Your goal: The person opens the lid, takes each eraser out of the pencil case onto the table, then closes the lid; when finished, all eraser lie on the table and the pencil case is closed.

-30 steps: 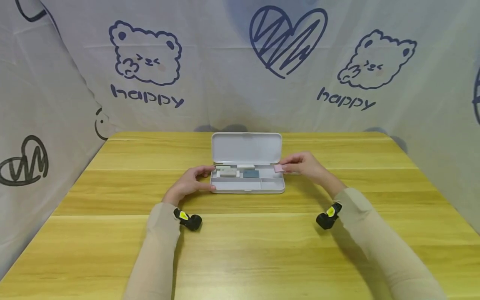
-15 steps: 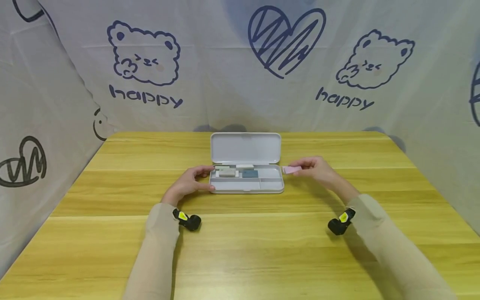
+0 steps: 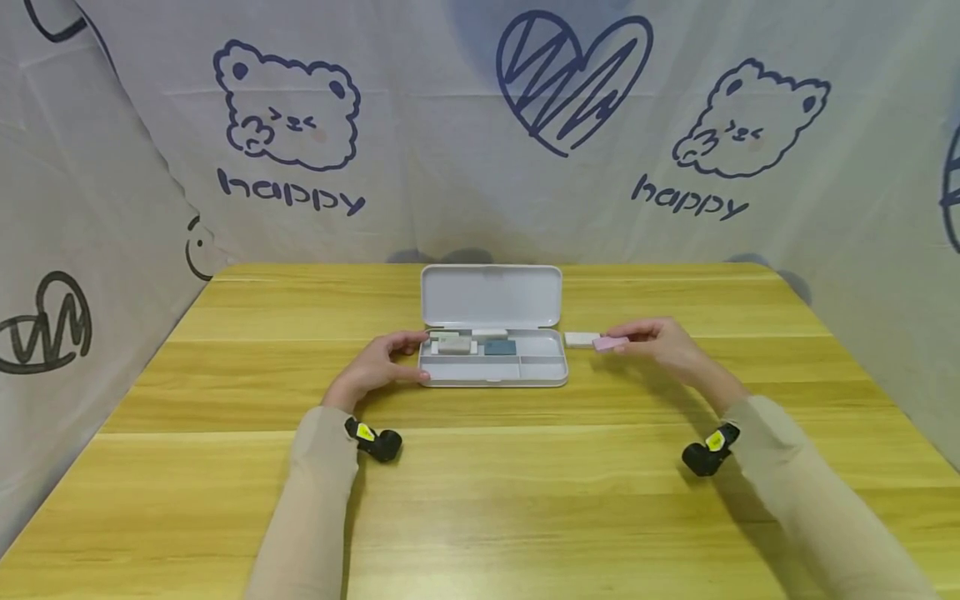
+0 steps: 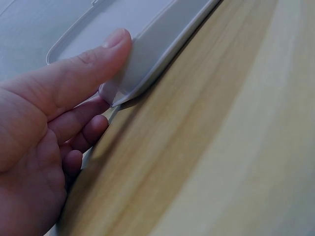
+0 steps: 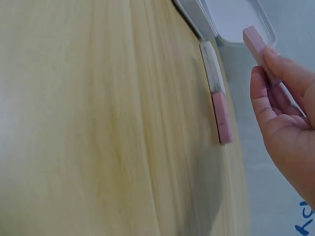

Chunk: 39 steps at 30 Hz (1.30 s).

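A white pencil case (image 3: 469,382) stands on the table with its lid raised. At its left end my left hand (image 3: 372,367) grips the case, thumb at the near corner and a finger at the far one. Inside lie a beige-and-white eraser (image 3: 454,345), a blue eraser (image 3: 500,347), a white one (image 3: 489,333) and a pale green one (image 3: 444,335). To the right of the case, my right hand (image 3: 669,348) pinches a pink eraser (image 5: 258,46) above the table. Below it lie a white block (image 5: 212,67) and a pink block (image 5: 222,118), end to end.
The raised lid (image 3: 491,296) stands at the back of the case. Beyond the wooden table (image 3: 495,500) hangs a white cloth (image 3: 435,167) with blue drawings. A small black camera is strapped to each wrist.
My right hand has moved right, carrying the pink eraser from over the case's right end to beside it. The white block on the table has come into clear view. My left hand stays put.
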Motion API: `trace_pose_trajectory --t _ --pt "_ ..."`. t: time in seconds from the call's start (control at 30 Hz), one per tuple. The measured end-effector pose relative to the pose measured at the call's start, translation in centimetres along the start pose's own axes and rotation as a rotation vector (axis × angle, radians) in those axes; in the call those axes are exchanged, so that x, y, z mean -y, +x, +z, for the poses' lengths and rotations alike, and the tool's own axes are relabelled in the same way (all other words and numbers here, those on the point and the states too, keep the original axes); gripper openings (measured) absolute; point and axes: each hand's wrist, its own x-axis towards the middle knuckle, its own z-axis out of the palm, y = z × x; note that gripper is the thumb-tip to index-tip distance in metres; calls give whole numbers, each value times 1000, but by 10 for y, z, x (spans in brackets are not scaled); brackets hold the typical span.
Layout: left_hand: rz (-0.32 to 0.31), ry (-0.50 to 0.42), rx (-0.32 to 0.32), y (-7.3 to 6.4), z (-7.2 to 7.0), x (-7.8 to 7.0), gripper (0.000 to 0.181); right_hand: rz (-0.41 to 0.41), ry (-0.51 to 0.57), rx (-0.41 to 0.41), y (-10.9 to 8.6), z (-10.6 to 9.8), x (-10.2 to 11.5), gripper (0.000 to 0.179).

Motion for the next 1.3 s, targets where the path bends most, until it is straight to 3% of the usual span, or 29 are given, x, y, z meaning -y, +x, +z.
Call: trace_pose_trajectory --t 0.43,0.67,0.87,1.17,1.3 --pt "-1 -1 -2 0 -2 1 66 59 -83 -108 -10 -26 -10 44" --pt "4 -4 0 0 -2 1 66 58 -56 -143 -8 -36 -18 46" --pt "-9 -2 4 0 -2 1 66 101 -101 -141 -6 -45 -23 51" --pt "-17 16 13 0 -3 0 67 144 -64 -132 -2 -50 -32 48" --pt "-16 22 23 -5 -2 -10 67 147 -98 -118 2 -49 -35 47"
